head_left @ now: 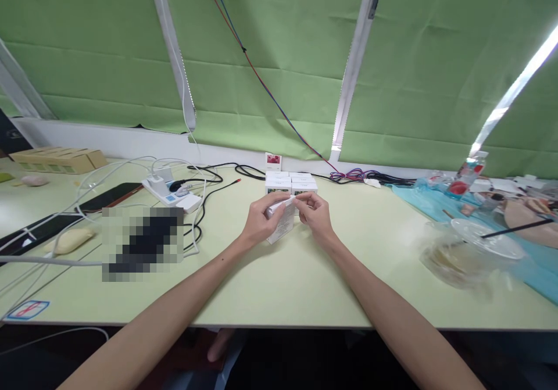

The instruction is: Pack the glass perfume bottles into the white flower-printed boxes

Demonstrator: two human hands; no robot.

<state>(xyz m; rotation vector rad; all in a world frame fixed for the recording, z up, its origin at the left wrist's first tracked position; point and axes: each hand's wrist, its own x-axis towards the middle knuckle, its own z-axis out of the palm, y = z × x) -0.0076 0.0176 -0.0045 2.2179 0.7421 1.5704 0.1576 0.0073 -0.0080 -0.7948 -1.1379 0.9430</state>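
Note:
A small white paper box (282, 228) with fine print on its side is held tilted above the table in front of me. My left hand (263, 218) grips it from the left, thumb and fingers closed on it. With thumb and forefinger, my right hand (314, 211) pinches the box's top right edge; whether this is a flap I cannot tell. Just beyond my fingers, several similar white boxes (304, 186) stand grouped close together, partly hidden by my hands. Behind them rises a white piece with a red picture (274, 161).
Left are a power strip (168, 194) with cables, a blurred-out dark object (150, 242), a yellow oval item (72, 240) and a cardboard carton (58, 159). Right, a clear lidded cup (462, 256) with a black straw stands by a blue cloth (421, 198) and a bottle (468, 175).

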